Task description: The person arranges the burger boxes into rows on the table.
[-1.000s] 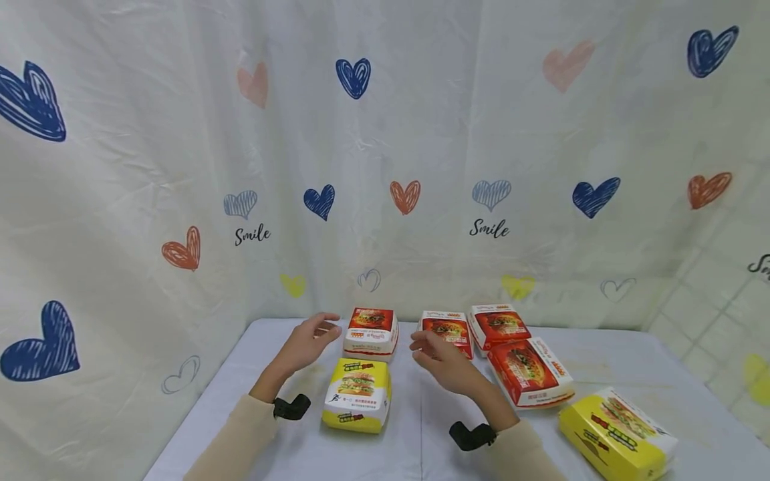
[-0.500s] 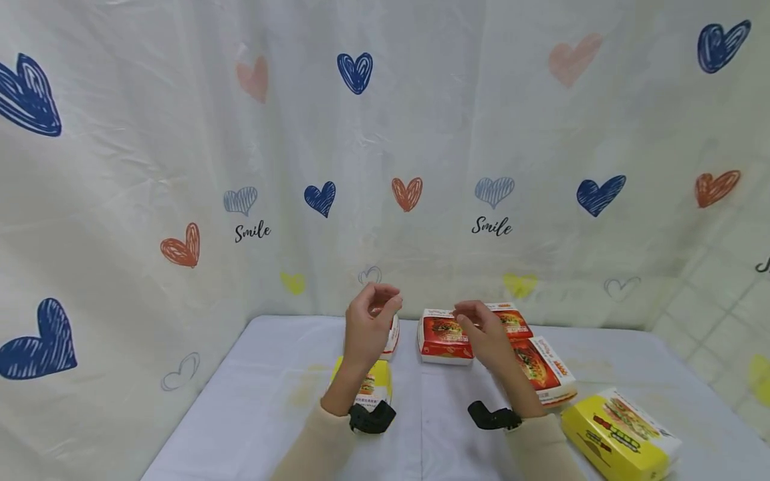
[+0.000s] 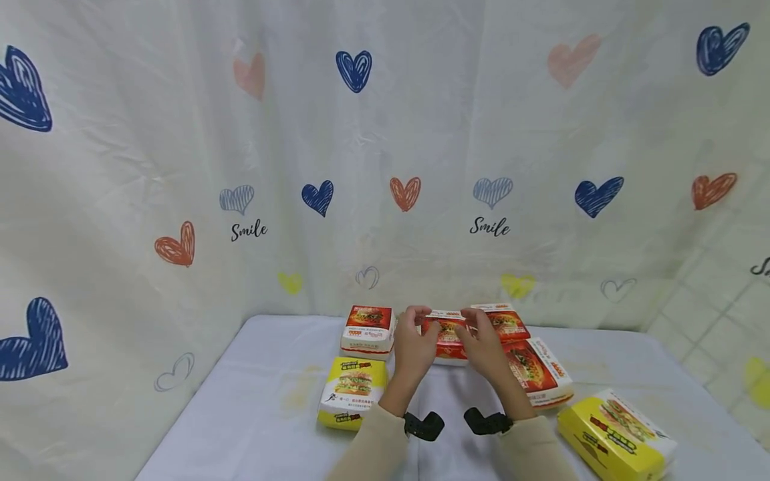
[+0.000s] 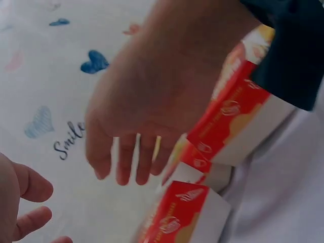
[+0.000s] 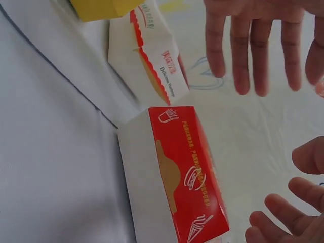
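Note:
My left hand (image 3: 415, 344) and right hand (image 3: 484, 347) hover on either side of the middle red burger box (image 3: 448, 346), fingers slightly bent. In the right wrist view, the box's red and white side (image 5: 187, 172) shows, with both hands apart from it. The left wrist view has the right hand (image 4: 136, 101) large in front, and the left hand (image 4: 23, 202) at the lower left edge. Neither hand holds anything. Two more red burger boxes, a rear one (image 3: 504, 324) and a front one (image 3: 532, 371), lie right of the middle box.
At left, a red and white burger box (image 3: 368, 331) stands behind a yellow burger box (image 3: 350, 391). Another yellow box (image 3: 616, 437) sits at front right. The table (image 3: 240, 407) has a pale cloth, and a heart-print curtain (image 3: 421, 133) hangs behind it.
My left hand has moved right, from beside the left boxes, across them, to the middle box. The right hand shifted right and then slightly back. The boxes appear to stay in place.

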Demonstrator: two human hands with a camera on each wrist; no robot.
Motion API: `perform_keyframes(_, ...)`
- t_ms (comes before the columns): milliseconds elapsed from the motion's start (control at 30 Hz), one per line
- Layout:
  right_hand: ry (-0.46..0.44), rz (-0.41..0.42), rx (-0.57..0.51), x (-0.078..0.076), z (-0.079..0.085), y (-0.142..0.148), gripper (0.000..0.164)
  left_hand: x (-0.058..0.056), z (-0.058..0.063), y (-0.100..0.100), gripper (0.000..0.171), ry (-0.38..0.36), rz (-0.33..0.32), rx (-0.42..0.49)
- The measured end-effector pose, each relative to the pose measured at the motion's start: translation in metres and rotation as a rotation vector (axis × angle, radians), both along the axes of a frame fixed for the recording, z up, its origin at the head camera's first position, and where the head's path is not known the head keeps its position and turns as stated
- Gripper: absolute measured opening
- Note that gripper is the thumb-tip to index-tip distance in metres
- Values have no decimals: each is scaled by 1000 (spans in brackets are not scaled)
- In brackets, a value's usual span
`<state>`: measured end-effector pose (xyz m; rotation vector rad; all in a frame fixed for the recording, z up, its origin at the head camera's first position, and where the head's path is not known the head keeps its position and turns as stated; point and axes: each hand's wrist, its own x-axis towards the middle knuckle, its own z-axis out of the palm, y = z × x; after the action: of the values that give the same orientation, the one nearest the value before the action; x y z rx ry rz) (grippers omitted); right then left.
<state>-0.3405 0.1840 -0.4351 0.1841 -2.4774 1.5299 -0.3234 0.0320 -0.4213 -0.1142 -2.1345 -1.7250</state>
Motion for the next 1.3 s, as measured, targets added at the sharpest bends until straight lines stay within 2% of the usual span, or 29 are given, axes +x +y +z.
perform_keyframes(100,8,-9,17,-1,-3,0,50,-6,-15,4,28,-46,7,-64)
perform_keyframes(233,23,-7,59,-2,-10,-2,53,-12,-30,5,34,-93,27,-83)
perform_keyframes(400,16,-15,114,-1,-14,-3,57,-18,-43,9,43,-121,26,-132)
perform_keyframes(567,-31,-30,157,-2,-20,-3,63,-20,-49,9,51,-141,28,-183)
perform_keyframes(733,-58,-40,174,-5,-28,-3,66,-20,-55,7,58,-186,-6,-170)
perform_keyframes(867,-47,-23,159,-8,-32,-1,68,-21,-59,8,59,-192,-6,-178)
perform_keyframes(967,-76,-25,173,-9,-34,0,71,-22,-63,9,59,-194,2,-204)
perform_keyframes(1100,-143,-34,206,-10,-38,3,72,-21,-64,12,61,-199,1,-211)
perform_keyframes(1300,-137,-10,191,-12,-42,8,70,-19,-65,16,63,-199,7,-200)
